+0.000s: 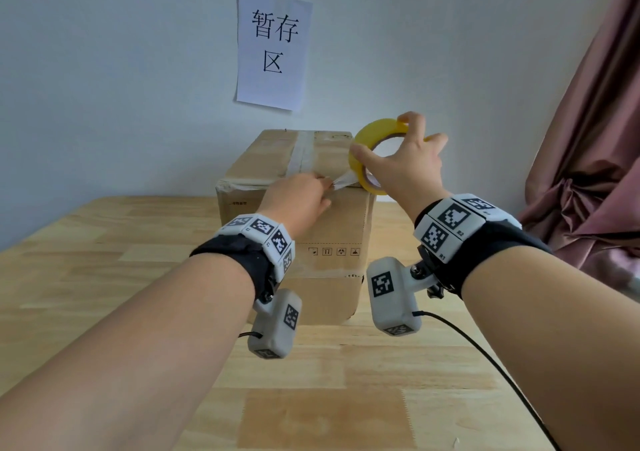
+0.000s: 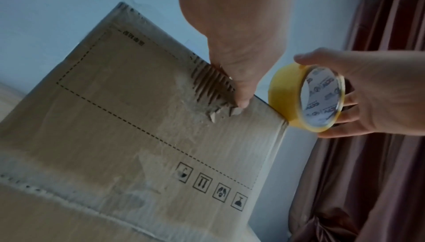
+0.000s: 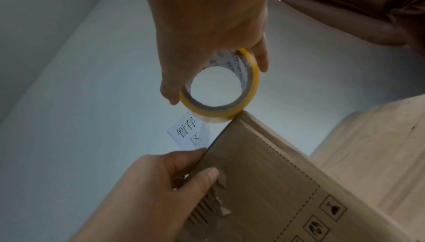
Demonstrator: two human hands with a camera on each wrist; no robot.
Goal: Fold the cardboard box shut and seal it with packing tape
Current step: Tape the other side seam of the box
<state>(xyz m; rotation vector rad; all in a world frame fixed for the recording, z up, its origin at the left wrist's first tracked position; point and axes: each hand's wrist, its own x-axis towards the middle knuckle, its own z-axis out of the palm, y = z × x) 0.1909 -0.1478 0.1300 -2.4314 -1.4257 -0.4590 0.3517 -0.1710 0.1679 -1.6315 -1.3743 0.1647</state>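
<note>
A closed cardboard box [image 1: 311, 160] stands on the wooden table [image 1: 138, 277], with old clear tape running along its top seam. My right hand [image 1: 398, 160] grips a yellow roll of packing tape [image 1: 377, 127] at the box's top right front corner, thumb on one side and fingers on the other. A short clear strip of tape [image 1: 344, 180] stretches from the roll to my left hand [image 1: 323, 187], which pinches its free end at the box's top front edge. In the left wrist view the thumb [image 2: 241, 100] lies on torn cardboard on the front face [image 2: 138, 118]; the roll [image 2: 285, 97] touches the corner.
A paper sign [image 1: 273, 49] hangs on the wall behind the box. A pink curtain [image 1: 595, 139] hangs at the right. A black cable [image 1: 485, 357] trails from my right wrist across the table. Bare tabletop lies in front and left of the box.
</note>
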